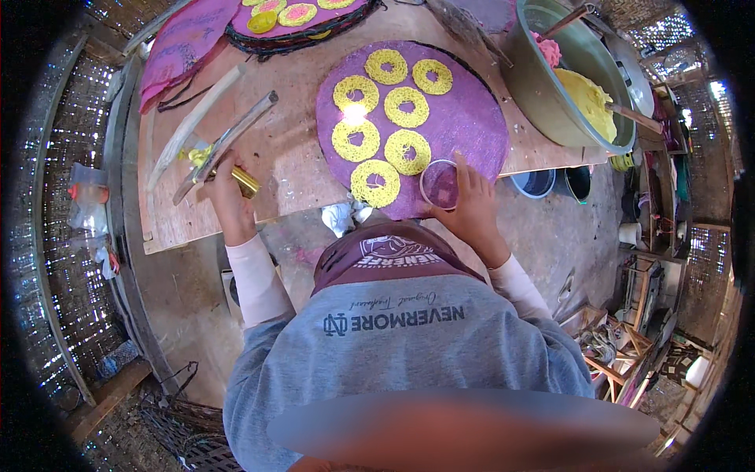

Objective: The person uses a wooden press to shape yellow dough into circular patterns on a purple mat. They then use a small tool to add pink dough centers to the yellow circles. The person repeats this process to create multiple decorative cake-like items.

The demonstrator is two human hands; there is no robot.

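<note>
My left hand (230, 197) is closed around a gold metal cylinder (246, 182) and dark wooden bars (236, 138), a tool with yellow dough (198, 155) stuck to it. Next to it is a paler curved stick (193, 126). My right hand (474, 206) grips the edge of a clear round ring (439, 186) at the near edge of a round purple mat (480, 118). Several yellow ring-shaped pieces of stringy dough (407, 108) lie on the mat, each with a hole in the middle. Bright sunlight hits one of them.
A large green basin (528, 94) at the right holds yellow dough (586, 104) and pink dough (549, 52), with wooden-handled utensils in it. Another round mat (271, 39) with yellow and pink pieces sits at the far side of the wooden table (283, 157). Buckets (535, 182) stand below.
</note>
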